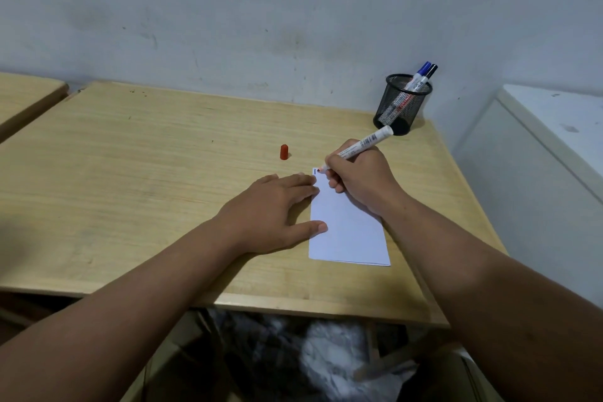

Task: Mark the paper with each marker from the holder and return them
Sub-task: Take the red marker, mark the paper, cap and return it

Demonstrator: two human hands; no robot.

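red marker (362,143) tip sits at the paper's (349,228) far corner, gripped in the right hand (359,176); left hand (270,206) lies open, pinning the sheet near the table's (130,173) right edge. best keep that press firm, stroke short.

Red cap (284,152) (black mesh holder (402,105))
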